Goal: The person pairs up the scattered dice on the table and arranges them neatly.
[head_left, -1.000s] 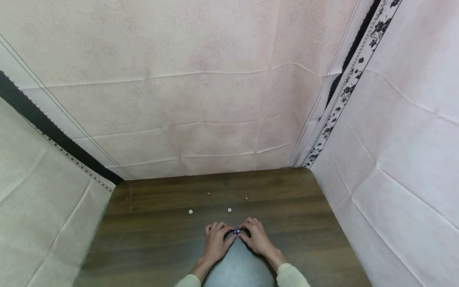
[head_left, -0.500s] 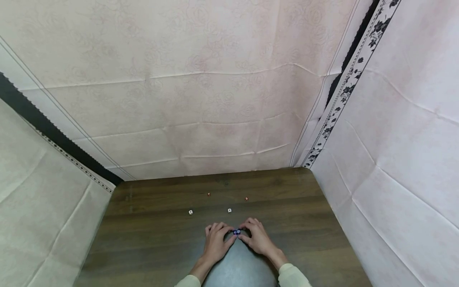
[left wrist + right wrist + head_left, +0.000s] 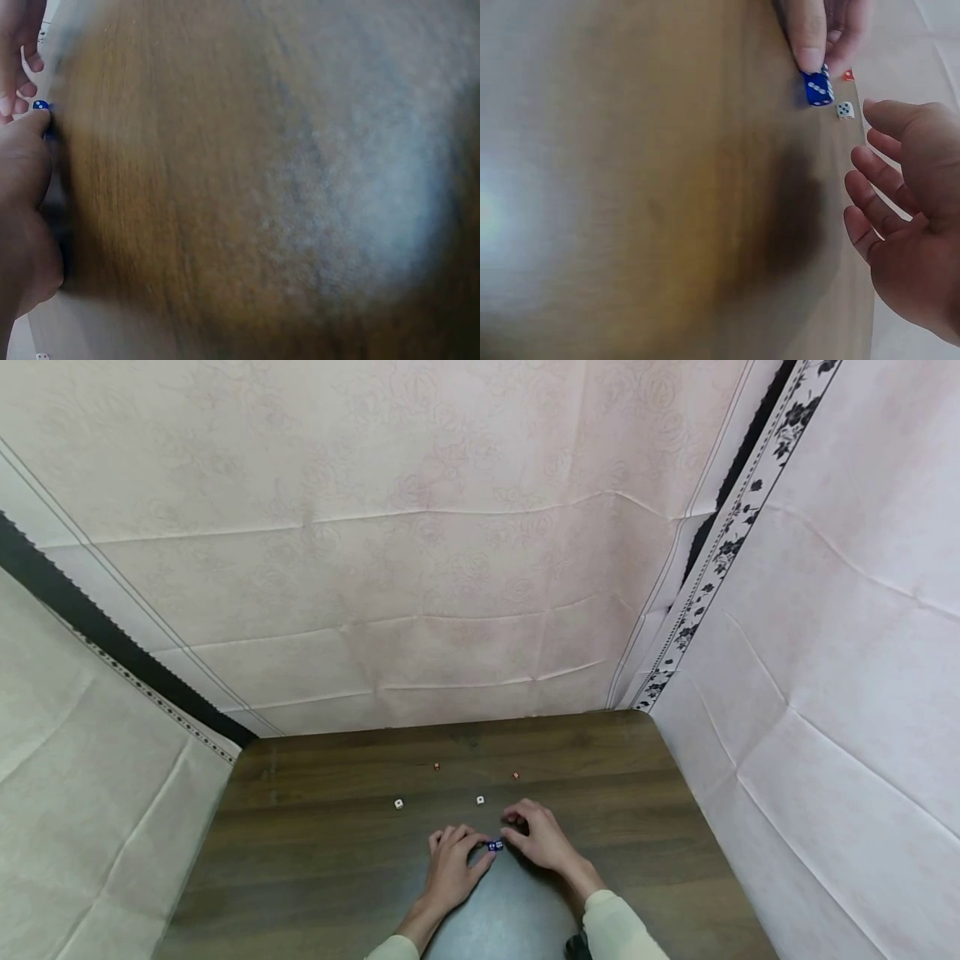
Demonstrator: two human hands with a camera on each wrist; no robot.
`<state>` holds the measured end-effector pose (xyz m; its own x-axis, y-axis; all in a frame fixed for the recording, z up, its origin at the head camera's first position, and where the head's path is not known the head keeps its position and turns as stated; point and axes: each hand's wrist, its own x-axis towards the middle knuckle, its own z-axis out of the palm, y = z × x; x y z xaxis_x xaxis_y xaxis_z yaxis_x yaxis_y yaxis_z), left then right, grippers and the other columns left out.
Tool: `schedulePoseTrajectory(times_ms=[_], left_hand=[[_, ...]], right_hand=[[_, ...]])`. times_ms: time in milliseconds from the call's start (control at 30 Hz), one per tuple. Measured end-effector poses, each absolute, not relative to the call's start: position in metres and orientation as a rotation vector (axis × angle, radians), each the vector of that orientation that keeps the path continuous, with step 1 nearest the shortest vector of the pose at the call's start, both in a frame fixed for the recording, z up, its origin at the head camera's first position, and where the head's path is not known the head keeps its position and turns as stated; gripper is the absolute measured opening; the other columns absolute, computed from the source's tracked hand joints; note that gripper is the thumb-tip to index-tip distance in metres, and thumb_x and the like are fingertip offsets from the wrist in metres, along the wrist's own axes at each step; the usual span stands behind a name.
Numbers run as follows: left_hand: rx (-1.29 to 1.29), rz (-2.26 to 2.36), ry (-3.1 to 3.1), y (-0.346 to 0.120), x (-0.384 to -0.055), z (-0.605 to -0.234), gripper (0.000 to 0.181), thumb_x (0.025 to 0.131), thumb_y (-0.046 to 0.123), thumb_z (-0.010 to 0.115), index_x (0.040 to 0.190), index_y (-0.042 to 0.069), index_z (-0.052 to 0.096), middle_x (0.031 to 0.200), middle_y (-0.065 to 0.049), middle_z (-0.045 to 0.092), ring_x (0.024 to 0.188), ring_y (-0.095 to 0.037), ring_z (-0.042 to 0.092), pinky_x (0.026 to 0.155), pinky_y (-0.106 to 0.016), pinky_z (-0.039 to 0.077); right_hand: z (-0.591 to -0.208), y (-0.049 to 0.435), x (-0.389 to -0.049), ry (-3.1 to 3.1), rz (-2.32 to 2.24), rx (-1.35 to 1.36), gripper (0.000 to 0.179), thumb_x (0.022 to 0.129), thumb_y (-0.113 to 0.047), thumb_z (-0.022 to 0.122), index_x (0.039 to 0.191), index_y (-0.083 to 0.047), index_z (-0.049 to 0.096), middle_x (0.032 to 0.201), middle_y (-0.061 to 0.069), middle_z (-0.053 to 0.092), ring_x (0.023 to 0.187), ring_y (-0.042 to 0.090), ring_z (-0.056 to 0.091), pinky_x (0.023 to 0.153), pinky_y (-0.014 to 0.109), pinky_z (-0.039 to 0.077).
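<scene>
Well inside the far edge of the desk (image 3: pixel 315 835), left hand (image 3: pixel 452 864) pinches blue dice (image 3: pixel 496 845); right hand (image 3: pixel 545 839), loose-fingered, has come away.

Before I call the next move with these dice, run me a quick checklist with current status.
1. Left hand holding at the blue dice: ok, thumb and index finger pinch there.
2. Right hand free: ok, it holds nothing and is apart from the blue dice.
3. White dice clear of both hands: ok.
4. Red dice apart from each other: ok, beyond the white pair.
5. Blue dice lined up flush: cannot tell, too small.
</scene>
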<state>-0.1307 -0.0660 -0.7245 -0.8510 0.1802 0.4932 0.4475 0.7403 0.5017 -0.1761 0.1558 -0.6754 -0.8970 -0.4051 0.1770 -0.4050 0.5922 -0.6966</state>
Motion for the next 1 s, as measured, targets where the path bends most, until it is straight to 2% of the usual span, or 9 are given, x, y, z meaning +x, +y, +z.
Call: schedulePoseTrajectory(times_ms=[267, 533, 800, 900, 1000], left_hand=[[-0.472, -0.914, -2.549, -0.066, -0.131, -0.724, 0.023, 0.085, 0.026, 0.1, 0.103, 0.021, 0.086, 0.096, 0.004, 0.076, 0.096, -0.016, 0.065, 0.097, -0.05, 0.037], [-0.473, -0.96, -2.557, -0.067, -0.131, -0.725, 0.022, 0.087, 0.027, 0.099, 0.104, 0.022, 0.086, 0.098, 0.004, 0.076, 0.096, -0.015, 0.063, 0.097, -0.05, 0.036], [-0.467, -0.962, -2.573, -0.068, -0.131, -0.725, 0.022, 0.088, 0.028, 0.099, 0.105, 0.022, 0.086, 0.098, 0.005, 0.075, 0.096, -0.014, 0.063, 0.098, -0.049, 0.036], [-0.474, -0.961, -2.573, -0.068, -0.131, -0.725, 0.022, 0.088, 0.029, 0.099, 0.105, 0.022, 0.086, 0.098, 0.005, 0.075, 0.097, -0.014, 0.064, 0.098, -0.049, 0.036], [-0.476, -0.955, -2.578, -0.069, -0.131, -0.725, 0.022, 0.089, 0.03, 0.098, 0.106, 0.023, 0.086, 0.098, 0.006, 0.075, 0.097, -0.014, 0.063, 0.098, -0.049, 0.036]], right_hand=[[-0.666, 0.147, -0.202, 2.778, -1.152, -0.655, 0.026, 0.106, -0.018, 0.081, 0.13, -0.007, 0.079, 0.117, 0.001, 0.075, 0.106, 0.016, 0.069, 0.093, 0.036, 0.059], [-0.671, 0.134, -0.217, 2.763, -1.124, -0.673, 0.024, 0.106, -0.015, 0.081, 0.129, -0.007, 0.079, 0.117, 0.006, 0.075, 0.108, 0.023, 0.071, 0.096, 0.044, 0.06], [-0.676, 0.122, -0.228, 2.77, -1.098, -0.65, 0.025, 0.105, -0.016, 0.081, 0.129, -0.008, 0.079, 0.119, 0.007, 0.075, 0.108, 0.021, 0.069, 0.096, 0.043, 0.06], [-0.676, 0.118, -0.232, 2.773, -1.101, -0.655, 0.024, 0.104, -0.014, 0.083, 0.126, -0.006, 0.08, 0.116, 0.008, 0.075, 0.105, 0.023, 0.069, 0.107, 0.052, 0.057], [-0.677, 0.115, -0.234, 2.773, -1.102, -0.66, 0.023, 0.102, -0.012, 0.084, 0.124, -0.004, 0.08, 0.114, 0.009, 0.075, 0.105, 0.025, 0.069, 0.121, 0.063, 0.047]])
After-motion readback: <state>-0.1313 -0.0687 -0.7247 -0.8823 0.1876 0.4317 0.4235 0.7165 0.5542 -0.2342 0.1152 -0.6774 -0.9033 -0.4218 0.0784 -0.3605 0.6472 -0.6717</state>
